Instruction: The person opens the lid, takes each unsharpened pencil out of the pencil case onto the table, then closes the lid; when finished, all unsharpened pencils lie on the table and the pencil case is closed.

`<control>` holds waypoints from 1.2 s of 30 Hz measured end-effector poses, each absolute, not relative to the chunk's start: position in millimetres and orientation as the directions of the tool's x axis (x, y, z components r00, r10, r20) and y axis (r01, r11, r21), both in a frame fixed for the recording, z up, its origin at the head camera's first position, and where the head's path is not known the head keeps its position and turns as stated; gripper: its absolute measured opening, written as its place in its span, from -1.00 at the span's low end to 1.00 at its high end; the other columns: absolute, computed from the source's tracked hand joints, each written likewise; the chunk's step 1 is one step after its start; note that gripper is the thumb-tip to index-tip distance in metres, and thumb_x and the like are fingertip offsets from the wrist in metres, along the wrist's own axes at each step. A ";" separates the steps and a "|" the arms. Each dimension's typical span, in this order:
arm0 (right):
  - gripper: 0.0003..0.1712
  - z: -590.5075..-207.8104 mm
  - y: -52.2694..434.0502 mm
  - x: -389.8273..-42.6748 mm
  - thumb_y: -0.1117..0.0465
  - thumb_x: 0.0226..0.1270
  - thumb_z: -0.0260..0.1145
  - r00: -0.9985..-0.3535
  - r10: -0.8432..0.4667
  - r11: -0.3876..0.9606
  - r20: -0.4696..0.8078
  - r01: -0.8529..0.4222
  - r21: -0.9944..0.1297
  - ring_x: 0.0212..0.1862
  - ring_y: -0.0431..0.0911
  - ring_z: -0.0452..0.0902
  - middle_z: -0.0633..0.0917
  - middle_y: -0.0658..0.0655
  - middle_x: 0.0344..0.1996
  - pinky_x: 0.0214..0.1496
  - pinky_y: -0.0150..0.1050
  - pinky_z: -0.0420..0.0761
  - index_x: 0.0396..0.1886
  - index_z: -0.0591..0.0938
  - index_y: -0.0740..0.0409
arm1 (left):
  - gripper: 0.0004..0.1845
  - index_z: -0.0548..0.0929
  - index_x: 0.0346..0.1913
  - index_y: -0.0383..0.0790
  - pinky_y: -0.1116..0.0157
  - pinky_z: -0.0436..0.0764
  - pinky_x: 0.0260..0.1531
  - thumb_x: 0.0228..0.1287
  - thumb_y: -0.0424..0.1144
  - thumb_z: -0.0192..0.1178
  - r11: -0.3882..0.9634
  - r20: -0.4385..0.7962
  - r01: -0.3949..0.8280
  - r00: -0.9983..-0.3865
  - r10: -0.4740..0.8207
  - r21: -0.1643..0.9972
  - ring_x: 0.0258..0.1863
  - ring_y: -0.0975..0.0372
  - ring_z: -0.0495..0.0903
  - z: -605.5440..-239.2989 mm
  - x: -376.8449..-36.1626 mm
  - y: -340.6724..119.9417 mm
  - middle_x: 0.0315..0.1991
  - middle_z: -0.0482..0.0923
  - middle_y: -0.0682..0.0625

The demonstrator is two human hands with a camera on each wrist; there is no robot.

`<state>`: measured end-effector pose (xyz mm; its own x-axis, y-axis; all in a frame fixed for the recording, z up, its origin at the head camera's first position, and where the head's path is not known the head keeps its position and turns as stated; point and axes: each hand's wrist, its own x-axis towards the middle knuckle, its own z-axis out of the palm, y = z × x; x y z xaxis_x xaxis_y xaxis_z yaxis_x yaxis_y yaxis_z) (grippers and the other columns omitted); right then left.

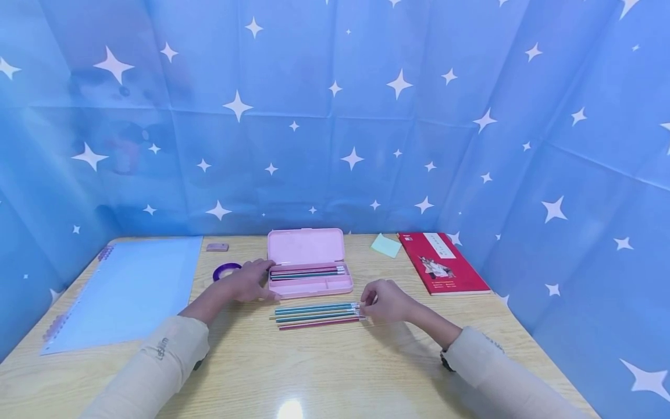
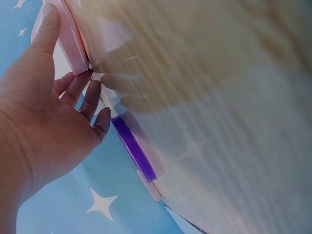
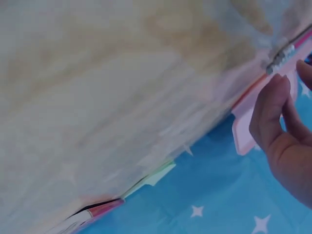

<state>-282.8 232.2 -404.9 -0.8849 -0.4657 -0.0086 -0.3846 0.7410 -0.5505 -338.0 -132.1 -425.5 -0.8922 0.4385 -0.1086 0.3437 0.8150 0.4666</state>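
Observation:
A pink pencil case point(image 1: 307, 288) stands with its lid raised at the back of the table, several pencils point(image 1: 303, 273) in its long compartment. My left hand point(image 1: 250, 281) holds the case's left end, thumb at the front corner and fingers at the back corner; the left wrist view shows the thumb point(image 2: 48, 30) along the pink side. In front of the case lies a row of blue, gold and red pencils point(image 1: 316, 315). At their eraser ends is my right hand point(image 1: 388, 301), fingers bent and fingertips right by the ends, with a gap between thumb and finger in the right wrist view.
Left of the case are a purple tape roll point(image 1: 216, 272) and a small mauve eraser point(image 1: 217, 247). A loose-leaf notebook point(image 1: 136, 291) lies far left. To the right are pale green sticky notes point(image 1: 386, 245) and a red book point(image 1: 434, 265). A blue star-patterned curtain point(image 1: 314, 139) borders the table.

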 end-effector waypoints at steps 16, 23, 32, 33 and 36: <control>-0.84 -395.4 207.2 -333.4 0.28 0.21 0.47 -0.870 -0.491 0.730 0.034 -0.433 -0.528 -0.20 -0.12 0.61 0.71 -0.01 -0.33 -0.08 -0.21 0.64 -0.24 0.72 0.23 | 0.13 0.11 0.55 -0.21 -0.21 0.08 0.41 0.06 0.30 0.37 0.818 -0.117 0.324 -0.898 0.424 0.476 0.51 -0.22 -0.03 -427.1 -339.1 -131.3 0.54 0.06 -0.24; -0.88 -398.6 192.7 -350.0 0.27 0.27 0.43 -0.868 -0.496 0.725 0.006 -0.418 -0.548 -0.23 -0.07 0.53 0.68 0.00 -0.31 -0.16 -0.23 0.56 -0.23 0.72 0.19 | 0.12 0.11 0.55 -0.22 -0.21 0.10 0.41 0.08 0.28 0.37 0.818 -0.108 0.332 -0.898 0.427 0.470 0.50 -0.21 -0.01 -427.7 -339.0 -131.7 0.53 0.07 -0.25; -0.93 -407.8 184.4 -363.5 0.26 0.25 0.45 -0.889 -0.455 0.791 -0.045 -0.381 -0.479 -0.32 -0.15 0.51 0.65 -0.02 -0.37 -0.24 -0.31 0.55 -0.31 0.71 0.14 | 0.10 0.13 0.54 -0.23 -0.22 0.12 0.40 0.08 0.27 0.38 0.812 -0.101 0.335 -0.897 0.429 0.478 0.49 -0.22 0.02 -425.8 -336.9 -130.3 0.51 0.10 -0.26; -0.94 -407.5 183.9 -363.7 0.26 0.25 0.45 -0.890 -0.452 0.798 -0.054 -0.377 -0.471 -0.33 -0.15 0.51 0.65 -0.02 -0.38 -0.25 -0.32 0.55 -0.32 0.71 0.13 | 0.10 0.13 0.54 -0.23 -0.22 0.12 0.40 0.08 0.27 0.38 0.811 -0.101 0.336 -0.897 0.431 0.478 0.49 -0.22 0.02 -425.6 -336.8 -130.4 0.51 0.10 -0.26; -0.95 -407.7 182.5 -364.2 0.27 0.26 0.44 -0.895 -0.440 0.809 -0.072 -0.361 -0.463 -0.33 -0.15 0.51 0.64 -0.02 -0.39 -0.24 -0.31 0.56 -0.33 0.70 0.11 | 0.11 0.12 0.54 -0.23 -0.20 0.12 0.41 0.08 0.28 0.37 0.815 -0.105 0.335 -0.897 0.429 0.472 0.49 -0.21 0.02 -425.5 -337.2 -131.1 0.52 0.10 -0.26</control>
<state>-364.2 182.5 -407.7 -0.8950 -0.4403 -0.0716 -0.3611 0.8093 -0.4634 -337.2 -131.1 -425.5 -0.8972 0.4289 -0.1048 0.3347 0.8155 0.4722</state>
